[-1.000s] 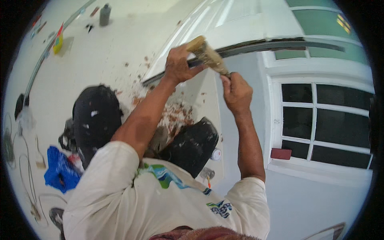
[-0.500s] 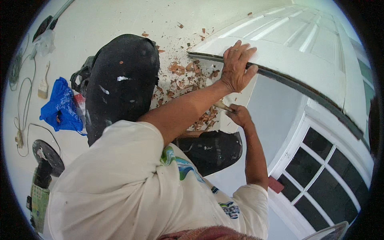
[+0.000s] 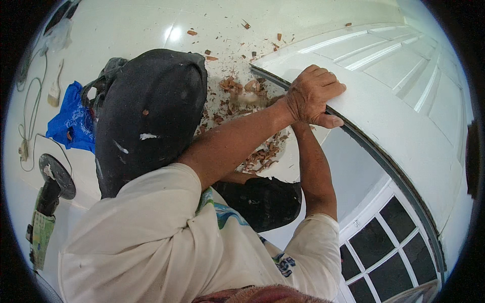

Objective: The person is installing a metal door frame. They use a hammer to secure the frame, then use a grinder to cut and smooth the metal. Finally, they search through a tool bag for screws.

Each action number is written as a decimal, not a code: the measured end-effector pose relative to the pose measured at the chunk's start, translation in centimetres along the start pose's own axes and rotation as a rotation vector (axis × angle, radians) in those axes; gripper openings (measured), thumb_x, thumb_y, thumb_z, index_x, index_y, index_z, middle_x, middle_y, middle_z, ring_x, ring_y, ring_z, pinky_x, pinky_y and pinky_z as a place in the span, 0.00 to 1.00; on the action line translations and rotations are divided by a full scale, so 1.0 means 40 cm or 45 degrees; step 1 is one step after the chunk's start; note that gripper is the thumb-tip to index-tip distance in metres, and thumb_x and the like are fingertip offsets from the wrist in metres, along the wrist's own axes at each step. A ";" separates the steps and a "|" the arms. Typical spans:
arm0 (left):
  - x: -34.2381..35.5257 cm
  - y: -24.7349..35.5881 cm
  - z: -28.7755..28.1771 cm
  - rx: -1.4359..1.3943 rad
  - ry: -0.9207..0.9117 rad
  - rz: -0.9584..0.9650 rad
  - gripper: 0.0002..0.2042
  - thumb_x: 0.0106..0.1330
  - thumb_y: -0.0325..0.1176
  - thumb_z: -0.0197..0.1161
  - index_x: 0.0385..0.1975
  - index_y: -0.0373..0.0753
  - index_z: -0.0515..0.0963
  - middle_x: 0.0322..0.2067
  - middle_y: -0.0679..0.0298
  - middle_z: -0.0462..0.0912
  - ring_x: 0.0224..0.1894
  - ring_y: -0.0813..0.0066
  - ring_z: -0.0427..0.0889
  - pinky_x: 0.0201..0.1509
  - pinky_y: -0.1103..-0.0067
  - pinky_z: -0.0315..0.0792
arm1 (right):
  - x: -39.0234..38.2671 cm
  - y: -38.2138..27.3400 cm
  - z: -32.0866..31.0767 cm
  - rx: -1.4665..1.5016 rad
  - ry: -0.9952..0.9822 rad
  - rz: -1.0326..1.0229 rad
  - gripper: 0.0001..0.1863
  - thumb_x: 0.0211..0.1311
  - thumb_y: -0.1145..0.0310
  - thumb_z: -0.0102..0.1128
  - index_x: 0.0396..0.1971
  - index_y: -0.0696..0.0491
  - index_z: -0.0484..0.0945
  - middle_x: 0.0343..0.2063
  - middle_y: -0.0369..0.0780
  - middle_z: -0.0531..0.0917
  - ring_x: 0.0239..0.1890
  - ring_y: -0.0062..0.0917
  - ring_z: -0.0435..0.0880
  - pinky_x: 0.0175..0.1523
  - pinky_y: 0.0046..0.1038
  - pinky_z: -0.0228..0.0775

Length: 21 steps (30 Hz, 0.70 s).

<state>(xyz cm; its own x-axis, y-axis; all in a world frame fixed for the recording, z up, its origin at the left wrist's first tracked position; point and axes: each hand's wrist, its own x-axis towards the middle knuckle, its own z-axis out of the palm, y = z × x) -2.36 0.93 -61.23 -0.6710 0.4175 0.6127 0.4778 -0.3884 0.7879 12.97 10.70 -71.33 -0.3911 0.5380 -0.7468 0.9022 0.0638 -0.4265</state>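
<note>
My left hand (image 3: 316, 93) grips the long dark edge of a white panelled door (image 3: 389, 65), its fingers bent on the white face and thumb at the edge. My right hand (image 3: 275, 101) is mostly hidden behind my left wrist; beyond it shows the blurred tan head of the brush (image 3: 247, 98) it holds, low over wood shavings (image 3: 260, 154) on the white floor (image 3: 136, 25). My dark, paint-spotted knee (image 3: 149, 111) is beside them, left of my left forearm.
At the left lie a paintbrush (image 3: 54, 93), a blue bag (image 3: 68, 123), a looped cord (image 3: 30, 116) and a power tool with a round dark disc (image 3: 58, 174). A white-framed window with dark panes (image 3: 366, 242) is at the lower right.
The brush was raised at the door edge one second ago; my right hand has since dropped behind my left wrist. My left hand has shifted along the edge, and the view has swung round.
</note>
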 end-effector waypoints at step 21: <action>-0.005 -0.013 0.000 -0.050 0.012 -0.012 0.43 0.71 0.77 0.42 0.36 0.36 0.84 0.29 0.57 0.76 0.33 0.59 0.75 0.45 0.63 0.69 | 0.040 -0.078 0.202 -0.065 -0.254 -0.141 0.25 0.63 0.51 0.72 0.55 0.50 0.85 0.51 0.50 0.87 0.57 0.41 0.84 0.69 0.43 0.70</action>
<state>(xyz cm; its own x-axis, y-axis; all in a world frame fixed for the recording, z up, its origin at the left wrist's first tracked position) -2.47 1.06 -61.75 -0.6807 0.4139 0.6044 0.4486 -0.4167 0.7906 8.08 4.56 -75.31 -0.5121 0.3488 -0.7849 0.8577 0.1585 -0.4891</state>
